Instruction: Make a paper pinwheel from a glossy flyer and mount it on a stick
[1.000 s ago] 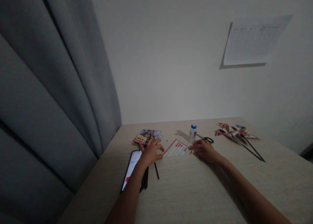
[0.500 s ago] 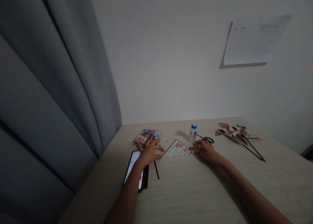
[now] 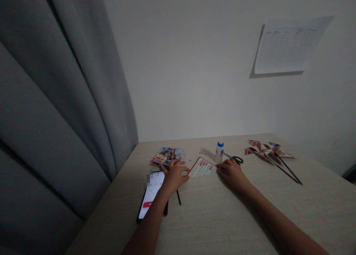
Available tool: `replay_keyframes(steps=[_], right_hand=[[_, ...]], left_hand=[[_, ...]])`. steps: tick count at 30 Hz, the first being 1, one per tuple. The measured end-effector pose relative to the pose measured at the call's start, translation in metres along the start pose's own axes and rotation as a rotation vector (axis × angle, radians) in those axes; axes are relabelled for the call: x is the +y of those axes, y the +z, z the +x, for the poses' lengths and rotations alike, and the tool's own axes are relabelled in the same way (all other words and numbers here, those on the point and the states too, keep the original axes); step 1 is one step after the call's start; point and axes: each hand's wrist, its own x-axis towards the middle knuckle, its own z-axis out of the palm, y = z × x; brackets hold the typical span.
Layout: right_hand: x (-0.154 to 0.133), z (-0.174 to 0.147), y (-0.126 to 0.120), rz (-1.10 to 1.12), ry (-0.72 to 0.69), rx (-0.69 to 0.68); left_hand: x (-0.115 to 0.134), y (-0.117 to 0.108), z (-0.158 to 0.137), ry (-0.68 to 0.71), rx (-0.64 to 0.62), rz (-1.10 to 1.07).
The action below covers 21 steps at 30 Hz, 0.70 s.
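A sheet of printed paper [image 3: 202, 168] with red edges lies on the table, folded to a triangle with its peak pointing away from me. My left hand [image 3: 176, 174] has its thumb and a finger closed at the paper's left corner, while its other fingers spread toward the picture leaflets. At the right corner, my right hand [image 3: 231, 172] pinches the paper with curled fingers. Just behind the right hand stand a white glue bottle [image 3: 219, 153] with a blue cap and black-handled scissors [image 3: 236, 159], lying flat.
A lit phone [image 3: 151, 192] and dark sticks [image 3: 178, 197] lie by my left forearm. Colourful packaged leaflets [image 3: 167, 156] are behind the left hand. Paper pinwheels [image 3: 267, 151] on black sticks lie at the right. A grey curtain [image 3: 91, 80] hangs along the left.
My left hand has shifted slightly right, its fingertips now at the paper's left corner. The right hand has moved a little, with its fingers more curled at the right corner.
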Motion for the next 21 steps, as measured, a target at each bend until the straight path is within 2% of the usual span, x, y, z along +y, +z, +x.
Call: replay_keyframes(steps=[13,21], right_hand=[[-0.0016,0.0001,-0.0003,0.026,-0.007,0.038],[0.0031,0.0043,0.0068,0.112,-0.008,0.102]], left_hand=[[-0.0048,0.0099,0.0069,0.001,0.094,-0.031],[-0.0006,0.0071,0.0064,-0.005,0.120,-0.051]])
